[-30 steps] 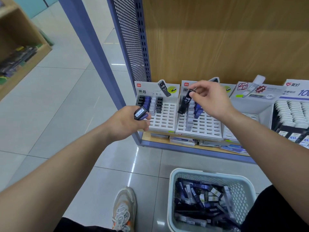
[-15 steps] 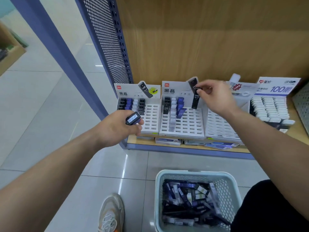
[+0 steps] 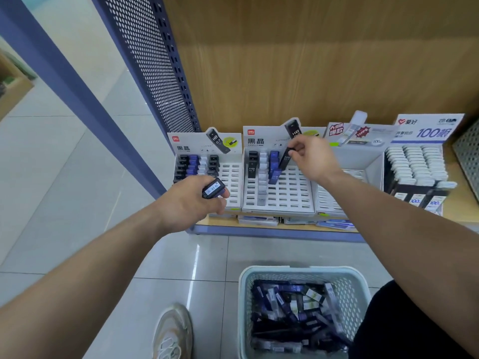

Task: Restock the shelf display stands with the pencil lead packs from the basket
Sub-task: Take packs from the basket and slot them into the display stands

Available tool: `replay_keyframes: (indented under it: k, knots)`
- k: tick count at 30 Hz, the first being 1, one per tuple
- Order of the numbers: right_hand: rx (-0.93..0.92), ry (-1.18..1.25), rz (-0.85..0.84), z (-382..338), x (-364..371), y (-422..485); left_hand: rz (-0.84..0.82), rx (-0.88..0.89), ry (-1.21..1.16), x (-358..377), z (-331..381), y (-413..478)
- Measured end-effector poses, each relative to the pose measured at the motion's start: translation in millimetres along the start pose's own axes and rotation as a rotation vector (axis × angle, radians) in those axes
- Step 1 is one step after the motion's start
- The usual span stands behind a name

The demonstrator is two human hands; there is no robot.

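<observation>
On the far left of the shelf (image 3: 259,227), the left stand (image 3: 229,182) has a few full rows at the back and many bare slots. The left hand (image 3: 191,203) grips one small pack (image 3: 213,189) just in front of it. The middle stand (image 3: 282,194) is only partly filled too. The right hand (image 3: 312,159) pinches a black pack (image 3: 285,160) over its back rows, not yet slotted in, I think. The third stand (image 3: 328,199) looks almost bare. The basket (image 3: 360,299) on the floor (image 3: 77,177) holds lots more packs (image 3: 293,307), so most of the job is left.
</observation>
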State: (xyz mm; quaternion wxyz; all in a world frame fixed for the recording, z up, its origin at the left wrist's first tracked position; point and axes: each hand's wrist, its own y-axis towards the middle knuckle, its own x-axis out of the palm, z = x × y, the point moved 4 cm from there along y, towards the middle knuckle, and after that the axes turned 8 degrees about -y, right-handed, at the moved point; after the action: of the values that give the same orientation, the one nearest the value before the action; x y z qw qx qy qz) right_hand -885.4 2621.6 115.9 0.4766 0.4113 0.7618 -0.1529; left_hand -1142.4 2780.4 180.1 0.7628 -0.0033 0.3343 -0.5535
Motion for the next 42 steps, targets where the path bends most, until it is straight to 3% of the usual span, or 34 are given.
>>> replay_keyframes:
  k: [14, 21, 26, 29, 35, 42]
  knots:
    - [-0.016, -0.041, -0.021, 2, 6, -2, -0.001, 0.001, -0.043, -3, 1, -7]
    - [0.066, -0.065, -0.065, 2, 21, -4, -0.004, 0.003, -0.019, -6, 0, -10]
    - [0.065, -0.129, -0.047, -15, -9, -11, -0.011, 0.014, -0.058, -9, 0, -13]
    - [0.012, 0.040, -0.034, -44, -36, -30, -0.016, 0.035, -0.073, -8, 5, -15]
    - [-0.087, 0.530, -0.417, -121, -44, -84, -0.071, 0.104, -0.201, 9, 27, -19]
    - [0.015, 0.721, -0.462, -128, -48, -92, -0.098, 0.125, -0.316, 20, 40, -19]
